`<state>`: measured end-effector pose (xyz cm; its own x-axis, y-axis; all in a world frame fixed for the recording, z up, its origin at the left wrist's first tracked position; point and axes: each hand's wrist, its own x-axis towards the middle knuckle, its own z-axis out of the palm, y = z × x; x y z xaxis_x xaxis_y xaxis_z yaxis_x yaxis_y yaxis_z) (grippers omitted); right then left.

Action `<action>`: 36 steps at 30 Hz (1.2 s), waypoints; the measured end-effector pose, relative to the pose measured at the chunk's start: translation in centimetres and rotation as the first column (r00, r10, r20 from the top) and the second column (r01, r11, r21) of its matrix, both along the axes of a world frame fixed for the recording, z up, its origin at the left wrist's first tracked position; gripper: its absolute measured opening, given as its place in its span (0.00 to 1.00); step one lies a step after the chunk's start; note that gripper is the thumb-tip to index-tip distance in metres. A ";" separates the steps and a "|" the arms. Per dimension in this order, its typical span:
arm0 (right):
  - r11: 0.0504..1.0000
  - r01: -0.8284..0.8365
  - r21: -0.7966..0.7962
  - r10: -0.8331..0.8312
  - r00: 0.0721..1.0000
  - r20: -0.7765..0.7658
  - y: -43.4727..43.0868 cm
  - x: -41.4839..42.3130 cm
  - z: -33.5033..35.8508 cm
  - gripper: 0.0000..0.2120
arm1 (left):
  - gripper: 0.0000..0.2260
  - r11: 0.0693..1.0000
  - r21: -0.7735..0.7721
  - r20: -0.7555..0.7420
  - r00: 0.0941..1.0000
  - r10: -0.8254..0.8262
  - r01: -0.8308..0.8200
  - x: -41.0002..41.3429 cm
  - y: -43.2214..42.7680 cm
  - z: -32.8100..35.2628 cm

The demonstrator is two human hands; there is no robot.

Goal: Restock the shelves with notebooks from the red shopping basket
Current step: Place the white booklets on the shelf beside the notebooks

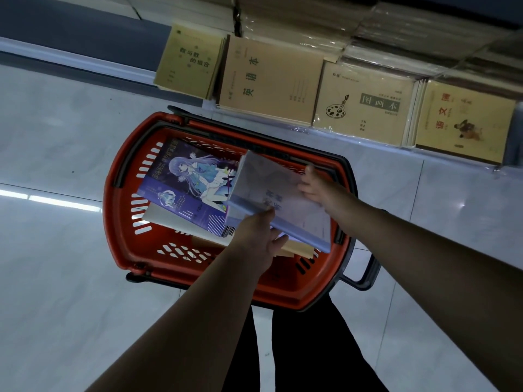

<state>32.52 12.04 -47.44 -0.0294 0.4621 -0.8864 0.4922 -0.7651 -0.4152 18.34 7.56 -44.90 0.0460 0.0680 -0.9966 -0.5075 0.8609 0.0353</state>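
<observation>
Pale lavender notebook stack (278, 199) held above the red shopping basket (119, 222), over its right half, tilted; its far corner rises toward the shelf, its near right corner overhangs the basket's right rim. Appears to be several thin books together; exact count not readable.

Left hand (259, 236) grips the stack's near-left edge, thumb on top, fingers curled beneath. Right hand (312, 188) holds the right-hand edge, fingers wrapped under the cover and mostly hidden. Both hands closed on the stack.

Below it, inside the basket: a purple illustrated notebook (184, 188) marked "DARK SYSTEM", lying tilted against the far-left part, with a pale book (167, 219) under it and tan covers (294, 248) showing near the right wall. Bare slotted floor visible at the near-left corner. The dark handle (365, 275) sticks out from the right near corner.

The basket sits on a light tiled floor (56, 278), just in front of the shelf edge (85, 62). Open floor to the left and near sides.

On the shelf, four stacks of kraft exercise books side by side: olive-yellow stack (188, 60) at left, then tan stack (268, 80), drawing-book stack (365, 104), and red-lettered stack (464, 120) at right. Stacks abut edge to edge; front edges reach the shelf lip. Wrapped bundles (368, 29) behind them.

Dark trouser legs (305, 349) at the basket's near edge.
</observation>
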 end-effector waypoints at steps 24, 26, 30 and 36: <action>0.916 0.157 0.370 -0.200 0.977 0.081 1.2 -2.2 12.2 0.15 | 0.07 0.826 0.501 -0.144 0.966 -0.217 0.260 -8.1 5.1 11.3; 0.906 0.174 0.387 -0.209 0.977 0.050 0.9 -2.4 13.5 0.13 | 0.08 0.822 0.516 -0.141 0.971 -0.195 0.240 -8.5 5.4 12.3; 0.883 0.284 0.373 -0.294 0.955 -0.031 0.3 -2.8 15.2 0.09 | 0.11 0.816 0.532 -0.161 0.973 -0.165 0.226 -9.1 5.9 13.4; 0.851 0.435 0.296 -0.404 0.900 -0.161 -0.6 -3.4 17.9 0.08 | 0.12 0.782 0.574 -0.175 0.970 -0.171 0.242 -9.4 6.9 15.6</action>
